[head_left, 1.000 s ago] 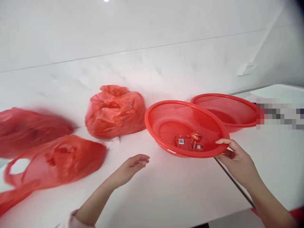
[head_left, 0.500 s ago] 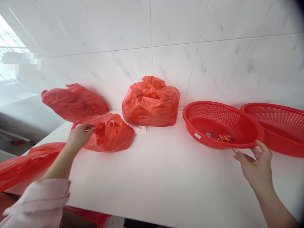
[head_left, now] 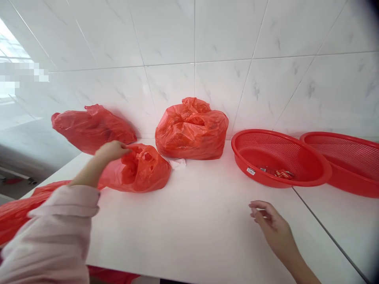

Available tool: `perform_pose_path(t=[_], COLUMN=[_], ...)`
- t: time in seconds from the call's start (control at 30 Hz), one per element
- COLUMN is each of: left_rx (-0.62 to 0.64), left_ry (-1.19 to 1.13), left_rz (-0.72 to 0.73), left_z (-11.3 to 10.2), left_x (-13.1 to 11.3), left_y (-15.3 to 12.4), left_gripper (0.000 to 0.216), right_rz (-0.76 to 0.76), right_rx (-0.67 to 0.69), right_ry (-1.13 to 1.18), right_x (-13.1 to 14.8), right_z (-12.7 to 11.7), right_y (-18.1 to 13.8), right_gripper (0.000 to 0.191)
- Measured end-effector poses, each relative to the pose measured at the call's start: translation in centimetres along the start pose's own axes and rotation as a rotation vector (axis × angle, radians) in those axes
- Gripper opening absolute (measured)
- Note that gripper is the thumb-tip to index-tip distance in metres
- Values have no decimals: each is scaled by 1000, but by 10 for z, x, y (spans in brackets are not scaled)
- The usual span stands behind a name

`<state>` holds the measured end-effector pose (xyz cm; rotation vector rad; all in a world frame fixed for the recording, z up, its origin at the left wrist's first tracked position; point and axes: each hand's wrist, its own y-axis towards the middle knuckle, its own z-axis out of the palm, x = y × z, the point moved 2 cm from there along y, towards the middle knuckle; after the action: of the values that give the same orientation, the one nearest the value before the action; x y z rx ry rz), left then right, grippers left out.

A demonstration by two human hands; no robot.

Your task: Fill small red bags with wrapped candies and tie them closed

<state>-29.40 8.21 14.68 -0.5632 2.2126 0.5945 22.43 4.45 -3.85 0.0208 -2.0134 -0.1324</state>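
bag [head_left: 155, 175], red plastic, at eight o'clock; left hand [head_left: 111, 150] clamped on its lip, presumably to hold the mouth open; right hand [head_left: 274, 227] at four o'clock, unladen, fingers loosely parted

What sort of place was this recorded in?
Probably an indoor workroom, though its exact use is unclear. A white tabletop stands against a tiled wall, with red plastic bags and red perforated baskets on it.
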Motion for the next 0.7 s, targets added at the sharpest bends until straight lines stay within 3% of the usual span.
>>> perform_pose_path(t=[0.13, 0.2, 0.27, 0.33, 0.43, 0.57, 0.63, 0.7], left_rx=[-184, -252, -227, -154, 22, 281, 380, 361], left_ry=[-121, -295, -496, -681, -1062, -1291, -1348, -1367], left_rz=[-32, 32, 109, 175, 259, 85, -24, -45], left_z=[-53, -64, -63, -53, -29, 10, 28, 44], left_x=[-34, -49, -62, -72, -90, -113, -118, -117], left_y=[1, -12, -34, -65, -115, -161, -166, -160], left_gripper=[28, 33, 37, 40, 44, 49, 49, 46], right_rz=[-265, -476, -678, -791, -790, -727, -643, -527], right_rx=[330, 464, 499, 448, 374, 352, 368, 412], right_ry=[3, 50, 126, 220, 327, 392, 427, 439], right_x=[74, 116, 154, 184, 213, 221, 211, 192], right_z=[56, 87, 110, 122, 127, 121, 114, 102], right_y=[-10, -15, -19, -19, -15, -11, -5, 2], right_gripper=[19, 14, 16, 26, 42, 64, 54, 32])
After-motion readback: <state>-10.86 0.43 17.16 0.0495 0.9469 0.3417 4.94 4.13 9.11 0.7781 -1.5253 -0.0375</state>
